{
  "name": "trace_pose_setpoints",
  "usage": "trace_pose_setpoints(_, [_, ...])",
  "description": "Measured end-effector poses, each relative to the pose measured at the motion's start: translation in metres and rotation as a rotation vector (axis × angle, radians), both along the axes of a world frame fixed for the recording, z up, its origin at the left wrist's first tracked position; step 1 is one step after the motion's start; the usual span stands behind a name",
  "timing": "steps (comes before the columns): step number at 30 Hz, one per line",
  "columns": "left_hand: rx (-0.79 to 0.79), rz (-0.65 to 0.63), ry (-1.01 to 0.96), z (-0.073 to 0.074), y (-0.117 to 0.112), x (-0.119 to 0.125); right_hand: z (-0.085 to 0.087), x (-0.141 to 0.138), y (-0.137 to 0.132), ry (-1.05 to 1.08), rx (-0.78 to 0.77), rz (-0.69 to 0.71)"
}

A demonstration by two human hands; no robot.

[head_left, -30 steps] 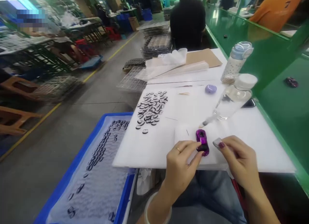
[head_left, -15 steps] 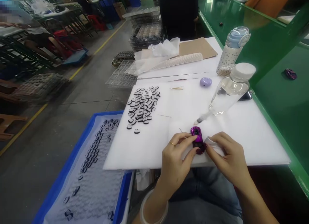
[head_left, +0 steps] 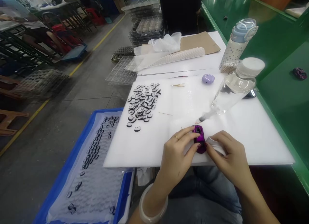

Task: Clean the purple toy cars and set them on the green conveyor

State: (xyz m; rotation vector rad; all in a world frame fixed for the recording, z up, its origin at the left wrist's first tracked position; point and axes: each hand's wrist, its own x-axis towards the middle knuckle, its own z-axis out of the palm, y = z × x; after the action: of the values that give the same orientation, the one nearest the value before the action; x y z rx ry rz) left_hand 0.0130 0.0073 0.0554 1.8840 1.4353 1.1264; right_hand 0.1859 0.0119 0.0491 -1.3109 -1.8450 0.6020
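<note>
So the car (head_left: 202, 138), a little purple one, is sitting right of centre in the lower half of the frame, near the close edge of the white desk (head_left: 260, 143), and both hands are working at it. The left hand (head_left: 177, 154) is grasping it from the left side, fingertips and thumb resting on the body. The right hand (head_left: 228, 154) is pinching a folded white cloth (head_left: 215, 144) (could be paper, can't tell), with a fingertip sitting right at the car's right side. My read: the step in hand is bracing the car while the cloth is being worked against it, and the next move is probably calling for a steady left grip and light right fingers. Container-wise, the blue tray (head_left: 72, 159) is filling the lower left, with a white liner (head_left: 96, 185) carrying rows of small black parts plus a few strays lower down. More black parts (head_left: 141, 114) are lying loose left of centre on the desk. Over at the right, the clear bottle (head_left: 235, 88) is wearing a white cap and holding clear liquid. Behind it, the dotted flask (head_left: 236, 48) is hiding whatever it's holding.
</note>
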Motion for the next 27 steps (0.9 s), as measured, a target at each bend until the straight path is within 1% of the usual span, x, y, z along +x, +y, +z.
trace_pose_setpoints(2, [-0.011, -0.006, -0.011, 0.001, 0.001, -0.001, -0.001, 0.001, 0.001, -0.009, 0.01, 0.011])
trace_pose_setpoints(4, [-0.02, -0.037, -0.02, 0.001, 0.001, -0.004, -0.003, 0.005, 0.001, -0.033, 0.071, 0.039])
trace_pose_setpoints(5, [-0.033, -0.062, -0.023, 0.001, 0.001, -0.006, -0.004, 0.006, 0.001, -0.046, 0.143, 0.046])
trace_pose_setpoints(8, [-0.072, -0.108, -0.021, -0.001, -0.002, -0.01, -0.007, 0.009, -0.001, -0.118, 0.431, 0.061])
trace_pose_setpoints(9, [-0.074, -0.108, -0.019, -0.002, -0.002, -0.01, -0.008, 0.008, -0.002, -0.153, 0.499, 0.074])
trace_pose_setpoints(10, [-0.07, -0.102, -0.017, -0.003, -0.003, -0.011, -0.009, 0.006, -0.003, -0.188, 0.533, 0.091])
trace_pose_setpoints(13, [-0.054, -0.093, -0.015, -0.005, -0.004, -0.01, -0.011, -0.002, -0.006, -0.255, 0.524, 0.085])
trace_pose_setpoints(15, [-0.055, -0.091, -0.016, -0.005, -0.005, -0.009, -0.012, -0.003, -0.007, -0.268, 0.513, 0.031])
trace_pose_setpoints(17, [-0.047, -0.089, -0.021, -0.007, -0.005, -0.009, -0.012, 0.001, -0.008, -0.256, 0.494, -0.018])
trace_pose_setpoints(19, [-0.03, -0.083, -0.028, -0.009, -0.006, -0.01, -0.009, 0.011, -0.008, -0.191, 0.441, -0.055])
trace_pose_setpoints(22, [-0.022, -0.076, -0.038, -0.011, -0.007, -0.01, -0.002, 0.026, -0.005, -0.031, 0.344, -0.119])
trace_pose_setpoints(24, [-0.042, -0.077, -0.05, -0.011, -0.007, -0.01, 0.002, 0.033, -0.002, 0.054, 0.296, -0.177])
trace_pose_setpoints(27, [-0.094, -0.067, -0.078, -0.008, -0.005, -0.008, 0.006, 0.039, 0.002, 0.111, 0.265, -0.234])
